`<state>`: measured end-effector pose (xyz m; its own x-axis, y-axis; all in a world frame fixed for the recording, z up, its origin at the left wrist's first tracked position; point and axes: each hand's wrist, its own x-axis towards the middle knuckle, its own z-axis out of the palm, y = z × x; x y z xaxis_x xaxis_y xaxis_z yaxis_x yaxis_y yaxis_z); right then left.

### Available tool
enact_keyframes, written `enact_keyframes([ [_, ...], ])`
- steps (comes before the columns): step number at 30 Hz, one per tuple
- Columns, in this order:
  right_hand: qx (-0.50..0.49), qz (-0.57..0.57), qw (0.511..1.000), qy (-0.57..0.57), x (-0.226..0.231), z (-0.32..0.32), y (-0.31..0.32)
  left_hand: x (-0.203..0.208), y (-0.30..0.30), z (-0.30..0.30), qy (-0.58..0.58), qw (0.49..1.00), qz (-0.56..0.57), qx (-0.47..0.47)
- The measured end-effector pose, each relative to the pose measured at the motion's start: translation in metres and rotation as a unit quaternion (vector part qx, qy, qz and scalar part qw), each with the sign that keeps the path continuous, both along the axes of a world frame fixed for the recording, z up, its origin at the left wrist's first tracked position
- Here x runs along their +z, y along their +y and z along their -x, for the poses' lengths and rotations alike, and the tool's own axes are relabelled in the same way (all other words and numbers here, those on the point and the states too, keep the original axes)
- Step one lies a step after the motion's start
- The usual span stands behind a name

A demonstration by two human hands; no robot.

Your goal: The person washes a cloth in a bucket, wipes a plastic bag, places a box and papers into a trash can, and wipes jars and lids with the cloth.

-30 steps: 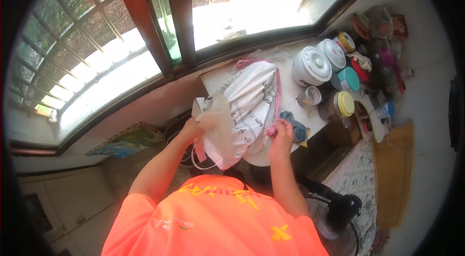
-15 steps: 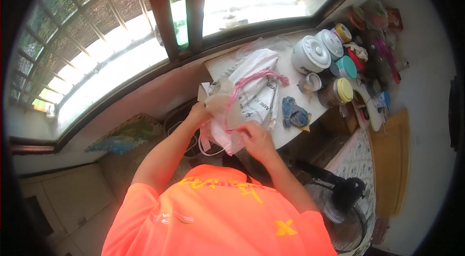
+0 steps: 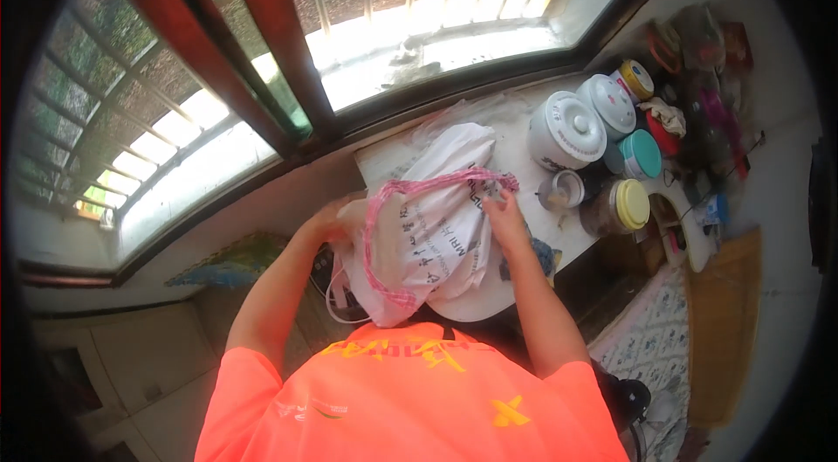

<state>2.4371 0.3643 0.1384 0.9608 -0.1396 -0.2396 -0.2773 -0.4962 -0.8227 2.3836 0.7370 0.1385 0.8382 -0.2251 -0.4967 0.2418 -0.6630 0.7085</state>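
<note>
One white bag [image 3: 436,226] with a pink drawstring rests at the near edge of the table [image 3: 524,134]. Left hand [image 3: 336,217] grip: clenched on the bag's left side. Right hand [image 3: 504,219] grip: pinching the bag's right edge. Two white pots [image 3: 589,117] and two yellow-lidded jars [image 3: 630,204] stand to the right.

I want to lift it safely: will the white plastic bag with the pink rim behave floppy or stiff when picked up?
Probably floppy: the white plastic bag is creased and sags over the counter edge. Its pink rim bends in a loose loop, so it likely collapses unless held open, as the left hand and right hand do. It may be slippery.
</note>
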Motion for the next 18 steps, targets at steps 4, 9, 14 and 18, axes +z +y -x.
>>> enact_keyframes([
  [4,0.018,-0.009,0.998,0.067,-0.018,0.006,0.031,-0.049,-0.001,-0.014,0.207,0.964,0.168,0.007],
  [9,-0.01,-0.079,0.993,0.082,-0.042,0.026,0.056,-0.152,0.014,-0.006,0.304,0.917,0.25,0.056],
  [14,0.018,-0.158,0.976,0.146,-0.01,0.041,0.056,-0.116,0.003,-0.006,0.289,0.943,0.16,0.026],
  [18,0.122,-0.187,0.953,0.205,-0.005,0.063,0.052,-0.032,-0.005,0.021,0.235,0.958,0.14,0.089],
])
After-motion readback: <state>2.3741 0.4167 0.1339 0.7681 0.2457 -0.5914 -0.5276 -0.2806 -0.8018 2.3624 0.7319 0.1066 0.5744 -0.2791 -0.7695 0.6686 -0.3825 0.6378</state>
